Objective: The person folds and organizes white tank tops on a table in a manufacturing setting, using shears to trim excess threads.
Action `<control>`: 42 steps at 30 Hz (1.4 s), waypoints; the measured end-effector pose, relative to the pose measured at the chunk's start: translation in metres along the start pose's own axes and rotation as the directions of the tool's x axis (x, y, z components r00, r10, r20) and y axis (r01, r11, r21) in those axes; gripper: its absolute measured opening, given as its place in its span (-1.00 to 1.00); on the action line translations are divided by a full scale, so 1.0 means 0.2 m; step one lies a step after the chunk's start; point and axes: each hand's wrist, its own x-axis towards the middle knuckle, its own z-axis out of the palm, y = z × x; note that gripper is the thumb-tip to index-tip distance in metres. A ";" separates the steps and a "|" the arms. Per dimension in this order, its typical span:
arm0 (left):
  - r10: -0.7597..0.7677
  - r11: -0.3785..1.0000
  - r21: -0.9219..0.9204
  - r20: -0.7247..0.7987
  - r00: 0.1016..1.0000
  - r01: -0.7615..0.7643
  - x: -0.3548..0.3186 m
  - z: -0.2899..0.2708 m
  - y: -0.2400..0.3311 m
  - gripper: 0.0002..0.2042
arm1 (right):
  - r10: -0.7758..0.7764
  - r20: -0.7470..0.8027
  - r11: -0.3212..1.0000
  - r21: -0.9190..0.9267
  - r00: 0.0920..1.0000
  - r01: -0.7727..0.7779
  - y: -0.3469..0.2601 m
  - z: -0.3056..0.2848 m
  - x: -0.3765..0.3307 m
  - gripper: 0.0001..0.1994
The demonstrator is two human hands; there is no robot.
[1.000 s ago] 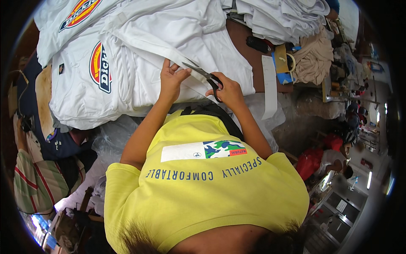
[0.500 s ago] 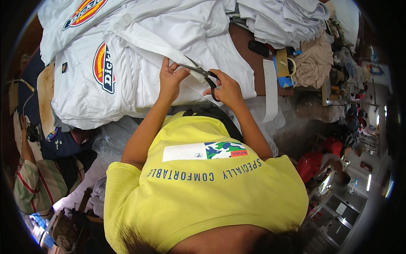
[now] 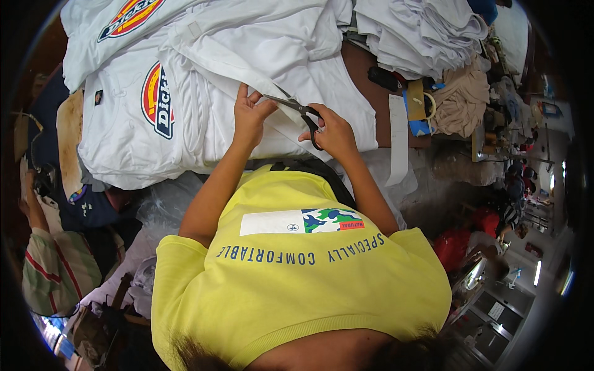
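Observation:
My right hand [image 3: 332,131] grips dark-handled scissors [image 3: 302,109], with fingers through the loops. Their blades stand parted and point left across the edge of a white garment. With finger and thumb, my left hand [image 3: 249,117] pinches that edge beside the blade tips. The held white T-shirt [image 3: 207,68] lies with a folded band running up and left, a small pale tag at its upper end. Beneath it lie more white shirts [image 3: 124,148], one bearing a red, yellow and blue printed badge. Whether the blades touch the cloth I cannot tell.
A stack of folded white cloth [image 3: 421,31] stands at the far right of the brown table [image 3: 365,77]. Nearby are a tape roll [image 3: 429,106], a long paper strip [image 3: 398,139] and beige cloth [image 3: 463,99]. Another person in a striped shirt [image 3: 59,269] is at the left.
The whole view has shifted slightly right and down. My hands, the scissors and the shirt keep almost the same places relative to each other. The other person's arm at left has moved a little.

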 end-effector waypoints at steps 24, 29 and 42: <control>-0.005 1.000 0.017 0.008 1.000 0.005 0.03 -0.01 0.09 -0.32 | 0.036 0.063 0.999 0.016 0.997 -0.037 -0.05 0.02 0.06 -0.42; 0.006 1.000 -0.004 -0.033 0.999 -0.006 0.07 -0.02 0.12 -0.34 | 0.085 0.079 0.988 0.122 0.993 -0.094 -0.01 0.04 0.01 -0.52; 0.022 0.999 0.025 0.014 1.000 -0.022 0.06 -0.02 0.16 -0.34 | -0.001 -0.005 1.000 0.000 1.000 0.001 -0.11 0.05 0.10 -0.37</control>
